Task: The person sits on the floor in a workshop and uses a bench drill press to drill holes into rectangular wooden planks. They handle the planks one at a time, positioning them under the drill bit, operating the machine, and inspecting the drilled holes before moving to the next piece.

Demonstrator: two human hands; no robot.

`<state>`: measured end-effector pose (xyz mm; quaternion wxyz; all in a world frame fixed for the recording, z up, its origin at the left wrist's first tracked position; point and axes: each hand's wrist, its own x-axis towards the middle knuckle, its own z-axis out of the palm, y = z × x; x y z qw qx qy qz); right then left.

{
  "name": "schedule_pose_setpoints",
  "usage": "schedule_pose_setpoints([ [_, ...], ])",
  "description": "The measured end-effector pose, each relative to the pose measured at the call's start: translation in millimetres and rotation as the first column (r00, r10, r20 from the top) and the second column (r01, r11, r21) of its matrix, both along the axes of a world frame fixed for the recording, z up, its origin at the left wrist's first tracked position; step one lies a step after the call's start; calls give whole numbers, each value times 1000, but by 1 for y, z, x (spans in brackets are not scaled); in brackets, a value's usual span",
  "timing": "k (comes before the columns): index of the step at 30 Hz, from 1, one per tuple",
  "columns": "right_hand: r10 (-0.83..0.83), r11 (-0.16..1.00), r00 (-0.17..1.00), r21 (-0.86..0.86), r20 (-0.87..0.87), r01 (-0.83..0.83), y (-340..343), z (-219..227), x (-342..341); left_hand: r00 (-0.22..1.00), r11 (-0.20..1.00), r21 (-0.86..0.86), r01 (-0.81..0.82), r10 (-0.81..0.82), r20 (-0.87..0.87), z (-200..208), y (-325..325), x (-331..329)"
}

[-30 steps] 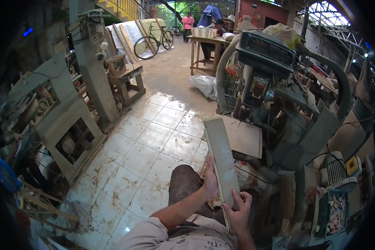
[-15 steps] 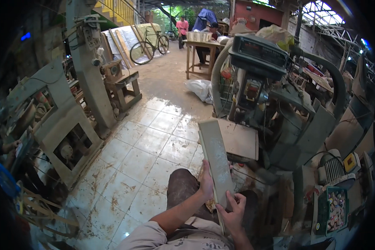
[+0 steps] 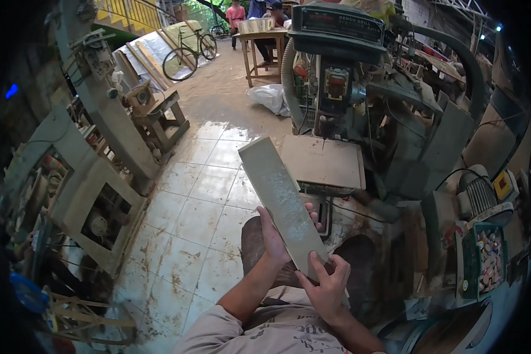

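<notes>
Holding the grey board (image 3: 280, 197) tilted, the left hand (image 3: 275, 239) and right hand (image 3: 327, 286) should grip its lower end firmly, steadying it near the drill press (image 3: 336, 65).

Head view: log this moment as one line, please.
left hand: grips grey board from left | right hand: holds its near end | board: tilted, far end toward drill press table | floor: wet tiles

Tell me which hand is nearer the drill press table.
Left. The left hand grips the board higher up, closer below the drill press table; the right hand holds the board's lower end, farther back.
</notes>
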<state>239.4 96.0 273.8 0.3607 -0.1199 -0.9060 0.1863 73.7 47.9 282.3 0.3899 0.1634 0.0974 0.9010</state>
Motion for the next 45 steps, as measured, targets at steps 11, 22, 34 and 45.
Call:
schedule_pose_setpoints([
  [11, 20, 999, 999, 29, 40, -22, 0, 16, -2, 987, 947, -278, -159, 156, -31, 14, -3, 5],
  [22, 241, 738, 969, -659, 55, -146, 37, 53, 65, 935, 914, 205, -352, 355, 20, 14, -50, -60],
  [34, 252, 514, 961, -827, -110, -229, 26, 33, 72, 966, 890, 378, -255, 251, 60, 12, -59, -69],
  [45, 148, 195, 958, -943, -244, -270, 48, 21, 54, 890, 883, -239, -403, 439, 123, -2, -43, -86],
])
